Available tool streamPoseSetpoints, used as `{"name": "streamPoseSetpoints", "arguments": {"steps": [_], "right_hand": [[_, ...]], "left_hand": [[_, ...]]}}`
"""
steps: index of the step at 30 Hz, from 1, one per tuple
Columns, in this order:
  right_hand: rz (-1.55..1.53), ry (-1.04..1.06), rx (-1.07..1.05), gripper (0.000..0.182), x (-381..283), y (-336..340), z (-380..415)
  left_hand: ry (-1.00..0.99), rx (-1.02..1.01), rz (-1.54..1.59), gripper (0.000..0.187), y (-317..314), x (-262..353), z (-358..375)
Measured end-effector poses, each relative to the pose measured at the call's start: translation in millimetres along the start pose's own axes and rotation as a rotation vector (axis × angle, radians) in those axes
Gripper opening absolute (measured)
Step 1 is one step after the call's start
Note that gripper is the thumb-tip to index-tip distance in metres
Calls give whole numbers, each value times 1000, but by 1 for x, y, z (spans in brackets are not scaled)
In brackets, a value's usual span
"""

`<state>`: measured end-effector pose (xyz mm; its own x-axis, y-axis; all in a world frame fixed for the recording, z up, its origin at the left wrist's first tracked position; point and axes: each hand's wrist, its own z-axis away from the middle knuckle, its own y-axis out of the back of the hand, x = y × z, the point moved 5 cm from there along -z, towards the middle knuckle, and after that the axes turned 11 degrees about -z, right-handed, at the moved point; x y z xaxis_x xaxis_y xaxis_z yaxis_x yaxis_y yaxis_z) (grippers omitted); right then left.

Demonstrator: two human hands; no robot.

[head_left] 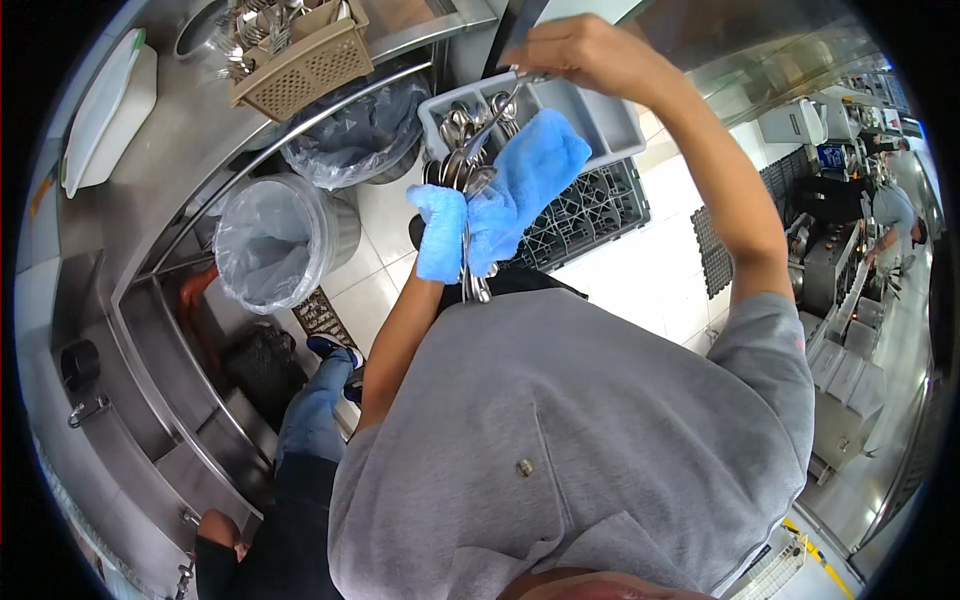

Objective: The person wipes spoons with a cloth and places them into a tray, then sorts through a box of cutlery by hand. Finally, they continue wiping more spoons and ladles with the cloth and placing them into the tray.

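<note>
My left hand is wrapped in a blue cloth (545, 165) and grips a bunch of spoons (462, 175) through it. Their bowls point up and their handles stick out below the cloth; the hand itself is mostly hidden. My right hand (570, 50) is raised beyond, fingers pinched on the end of a long metal piece of cutlery (497, 118) that slants down to the spoons. Beneath it sits a grey divided cutlery tray (617, 135), with more spoons in its left compartments.
Under the tray is a black plastic rack (600, 215). Two lined bins, a near one (270, 240) and a far one (350, 135), stand left. A tan cutlery basket (310, 70) rests on the steel counter (190, 120). A person in jeans (315, 410) is close at left.
</note>
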<state>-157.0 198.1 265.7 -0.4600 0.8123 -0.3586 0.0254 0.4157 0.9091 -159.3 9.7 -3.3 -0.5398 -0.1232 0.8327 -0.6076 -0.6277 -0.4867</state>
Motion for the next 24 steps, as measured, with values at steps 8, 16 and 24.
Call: {"name": "streamPoseSetpoints", "arguments": {"steps": [8,16,24], "right_hand": [[143,404,-72,22,-36,-28,-30],[53,460,-66,20,-27,-113,-20],[-582,-79,173,38,4,-149,-33]], "left_hand": [[-84,53,-64,54,6,14,14],[-313,187,-271,61,-10,45,-8],[-389,295,-517,58,36,-11,-25]]}}
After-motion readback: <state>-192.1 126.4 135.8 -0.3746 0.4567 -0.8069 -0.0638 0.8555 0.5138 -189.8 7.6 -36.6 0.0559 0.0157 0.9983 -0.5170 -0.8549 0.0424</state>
